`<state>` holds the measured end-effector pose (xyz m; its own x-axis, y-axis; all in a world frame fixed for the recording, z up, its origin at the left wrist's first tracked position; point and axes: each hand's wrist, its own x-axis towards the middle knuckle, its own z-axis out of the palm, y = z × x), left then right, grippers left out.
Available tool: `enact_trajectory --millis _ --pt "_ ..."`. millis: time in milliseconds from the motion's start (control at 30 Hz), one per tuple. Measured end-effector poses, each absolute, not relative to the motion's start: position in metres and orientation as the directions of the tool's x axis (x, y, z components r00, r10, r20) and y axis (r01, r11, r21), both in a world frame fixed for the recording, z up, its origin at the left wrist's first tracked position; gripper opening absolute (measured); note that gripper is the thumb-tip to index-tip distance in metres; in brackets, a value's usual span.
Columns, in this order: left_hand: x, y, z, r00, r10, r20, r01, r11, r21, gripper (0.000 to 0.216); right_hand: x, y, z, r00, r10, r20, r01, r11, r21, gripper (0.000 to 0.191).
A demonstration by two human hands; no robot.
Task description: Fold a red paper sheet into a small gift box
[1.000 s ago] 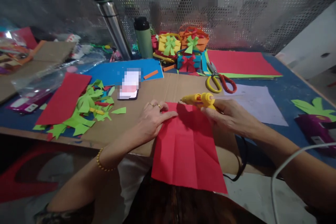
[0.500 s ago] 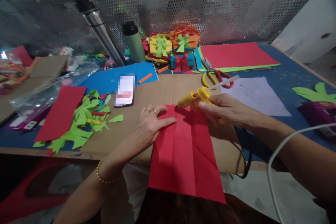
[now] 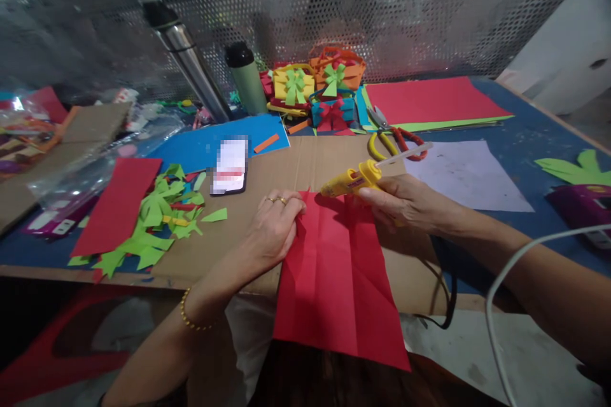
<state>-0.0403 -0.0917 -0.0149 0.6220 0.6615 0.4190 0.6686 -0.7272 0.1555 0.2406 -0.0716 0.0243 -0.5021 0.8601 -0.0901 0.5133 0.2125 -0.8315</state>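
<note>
- Red paper (image 3: 334, 280) overhangs the counter (image 3: 529, 146);
- left hand (image 3: 273, 227), fingers newly curled, now pinches its buckled upper-left side, apparently steadying it;
- right hand (image 3: 405, 203) wraps the glue gun (image 3: 351, 180), nozzle near the top edge.

Dim light leaves shadows on creased red paper (image 3: 334, 280).

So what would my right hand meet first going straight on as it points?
Probably your left hand, with the yellow glue gun leading, though depth is unclear and it might brush the red paper first.
</note>
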Motion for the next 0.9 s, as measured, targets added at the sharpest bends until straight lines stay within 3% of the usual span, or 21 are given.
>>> enact_trajectory --millis 767,900 --pt "-0.04 -0.0946 -0.0108 0.616 0.687 0.386 0.675 -0.713 0.19 0.026 0.2399 -0.0722 0.0249 -0.483 0.864 -0.144 0.615 0.217 -0.758 0.054" --pt "-0.0405 -0.094 -0.012 0.623 0.68 0.386 0.68 -0.715 0.161 0.024 0.24 -0.0697 0.0204 -0.47 0.878 -0.088 0.619 0.257 -0.742 0.054"
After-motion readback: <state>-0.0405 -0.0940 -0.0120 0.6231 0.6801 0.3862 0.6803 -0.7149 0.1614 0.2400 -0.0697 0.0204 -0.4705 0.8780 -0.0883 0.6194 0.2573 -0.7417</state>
